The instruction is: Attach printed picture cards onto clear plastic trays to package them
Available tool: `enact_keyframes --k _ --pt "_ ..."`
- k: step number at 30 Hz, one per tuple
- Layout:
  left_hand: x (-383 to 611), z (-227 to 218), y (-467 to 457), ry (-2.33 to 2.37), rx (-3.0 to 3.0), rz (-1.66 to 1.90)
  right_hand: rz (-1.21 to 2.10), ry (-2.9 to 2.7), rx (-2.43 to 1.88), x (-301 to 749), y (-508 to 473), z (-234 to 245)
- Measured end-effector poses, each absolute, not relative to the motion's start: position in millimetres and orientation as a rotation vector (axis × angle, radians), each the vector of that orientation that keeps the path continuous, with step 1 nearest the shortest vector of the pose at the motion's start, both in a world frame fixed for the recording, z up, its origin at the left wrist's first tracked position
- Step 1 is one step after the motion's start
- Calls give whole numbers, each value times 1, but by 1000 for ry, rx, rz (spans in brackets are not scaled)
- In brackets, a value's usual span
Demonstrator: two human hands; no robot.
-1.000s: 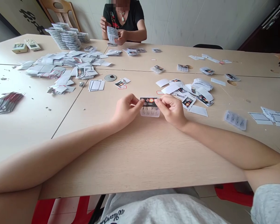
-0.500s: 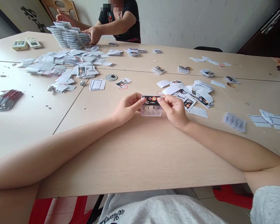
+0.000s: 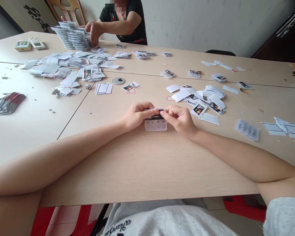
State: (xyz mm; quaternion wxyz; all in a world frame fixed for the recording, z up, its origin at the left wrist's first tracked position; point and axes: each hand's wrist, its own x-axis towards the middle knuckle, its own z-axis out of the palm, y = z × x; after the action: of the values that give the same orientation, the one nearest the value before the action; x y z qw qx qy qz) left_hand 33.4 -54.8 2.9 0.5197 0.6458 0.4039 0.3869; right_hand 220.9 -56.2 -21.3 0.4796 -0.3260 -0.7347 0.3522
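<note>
My left hand [image 3: 136, 114] and my right hand [image 3: 179, 118] both pinch the top of a small clear plastic packet [image 3: 155, 124] with a dark printed header card. The packet holds a row of small hooks and rests low over the wooden table [image 3: 142, 164], in front of me at the middle. The thumbs and forefingers of both hands meet on the dark header. Just right of my right hand lies a loose heap of printed cards and white slips [image 3: 204, 98].
Across the table a person in a black top reaches a hand [image 3: 94, 31] into tall stacks of packets [image 3: 72, 36]. A wide scatter of white slips [image 3: 64, 68] covers the far left. A finished packet [image 3: 247, 129] lies at the right; a round metal lid [image 3: 118, 81] and two remotes [image 3: 29, 43] lie farther off.
My hands have closed in on the packet's header and lowered it toward the table. The person opposite has moved from holding packets at the chest to reaching into the stacks.
</note>
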Motion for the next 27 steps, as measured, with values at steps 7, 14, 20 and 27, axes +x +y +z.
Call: enact_keyframes --k 7,14,20,27 --pt "33 4 -55 965 1565 840 1309 -1786 -844 220 -54 -19" --pt "32 4 -54 912 1485 810 1419 -1743 -782 220 -54 -19" --pt "30 -1 -48 902 1440 811 1265 -1603 -835 222 -47 -24" --pt "28 2 -48 939 1565 692 1172 -1546 -773 222 -42 -31"
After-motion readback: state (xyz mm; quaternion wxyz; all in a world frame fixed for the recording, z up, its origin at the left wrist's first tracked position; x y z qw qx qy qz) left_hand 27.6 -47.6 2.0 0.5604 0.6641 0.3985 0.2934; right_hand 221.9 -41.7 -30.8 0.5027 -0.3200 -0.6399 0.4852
